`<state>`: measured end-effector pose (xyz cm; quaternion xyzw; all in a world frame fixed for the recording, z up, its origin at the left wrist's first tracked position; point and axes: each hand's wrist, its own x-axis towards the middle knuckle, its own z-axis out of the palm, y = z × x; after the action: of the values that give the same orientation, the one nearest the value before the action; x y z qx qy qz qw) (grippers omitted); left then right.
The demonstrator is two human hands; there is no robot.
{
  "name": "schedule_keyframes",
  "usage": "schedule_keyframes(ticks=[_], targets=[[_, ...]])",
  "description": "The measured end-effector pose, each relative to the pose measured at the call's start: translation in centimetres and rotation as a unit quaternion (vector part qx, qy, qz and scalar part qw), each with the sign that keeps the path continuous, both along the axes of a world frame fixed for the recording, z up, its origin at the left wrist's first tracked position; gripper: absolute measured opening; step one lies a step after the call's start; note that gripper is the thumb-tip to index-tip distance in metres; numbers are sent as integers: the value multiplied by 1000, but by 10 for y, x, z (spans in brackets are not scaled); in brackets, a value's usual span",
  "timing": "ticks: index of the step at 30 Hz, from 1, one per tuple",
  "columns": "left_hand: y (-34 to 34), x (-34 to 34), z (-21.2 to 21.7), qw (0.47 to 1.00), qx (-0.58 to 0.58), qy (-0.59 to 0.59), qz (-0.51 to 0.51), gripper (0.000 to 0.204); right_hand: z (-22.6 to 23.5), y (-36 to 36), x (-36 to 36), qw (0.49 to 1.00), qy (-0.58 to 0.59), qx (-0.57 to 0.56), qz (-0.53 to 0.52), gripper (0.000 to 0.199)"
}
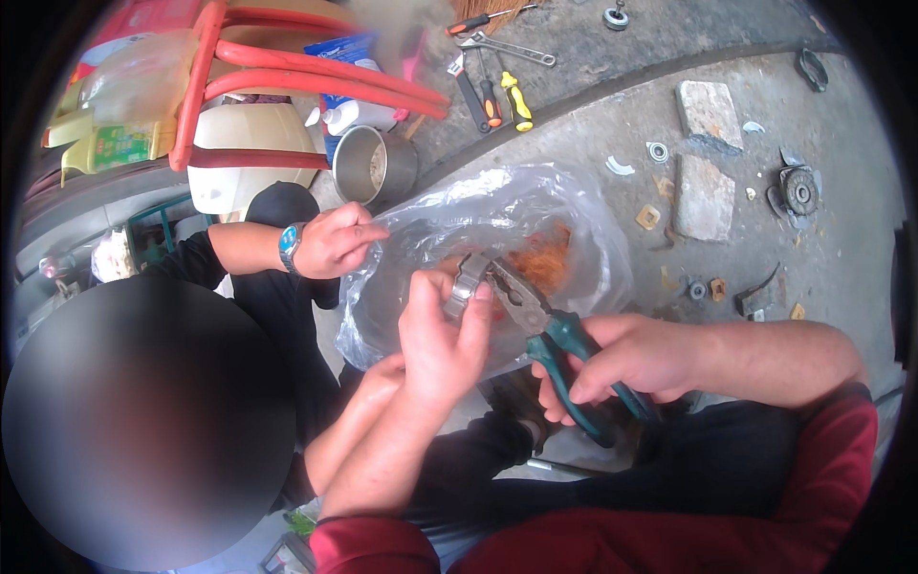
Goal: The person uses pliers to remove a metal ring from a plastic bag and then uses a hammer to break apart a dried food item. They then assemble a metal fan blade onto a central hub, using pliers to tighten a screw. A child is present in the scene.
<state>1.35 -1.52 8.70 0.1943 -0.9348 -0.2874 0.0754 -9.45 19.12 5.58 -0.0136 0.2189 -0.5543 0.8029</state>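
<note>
In my left hand (pixel 442 337) is a curved, shiny metal piece (pixel 465 285), pinched between thumb and fingers. My right hand (pixel 626 359) is closed around the green handles of a pair of pliers (pixel 566 337). The plier jaws meet the right edge of the metal piece; whether they bite on it I cannot tell. Below both lies a clear plastic bag (pixel 588 206) with a tangle of copper wire (pixel 545 258) in it. A co-worker's hand (pixel 337 239) with a watch touches the bag's left rim, and their other hand (pixel 381 375) is beside my left wrist.
A metal pot (pixel 373 165) and a red stool (pixel 206 86) stand at the far left. Wrenches (pixel 469 91) and screwdrivers (pixel 516 100) lie beyond the bag. Broken concrete blocks (pixel 706 196), a round motor part (pixel 797 191) and several scraps lie on the floor at right.
</note>
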Motion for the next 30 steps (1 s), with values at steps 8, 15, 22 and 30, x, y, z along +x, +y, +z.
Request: schedule_keyframes(ticks=[8,15,22,30], targets=[[6,0,1,872,482,11,84,17,-3,0,0,1000,21,-4,-5,36],[-13,-10,5,833,553,-20,-4,53,-12,4,-2,995,-95,-40,17,35],[-12,-16,12,847,526,-67,-37,81,-15,8,-8,986,-148,-74,30,25],[-3,-18,-6,844,535,39,-13,72,-11,9,-7,982,-177,-62,17,24]])
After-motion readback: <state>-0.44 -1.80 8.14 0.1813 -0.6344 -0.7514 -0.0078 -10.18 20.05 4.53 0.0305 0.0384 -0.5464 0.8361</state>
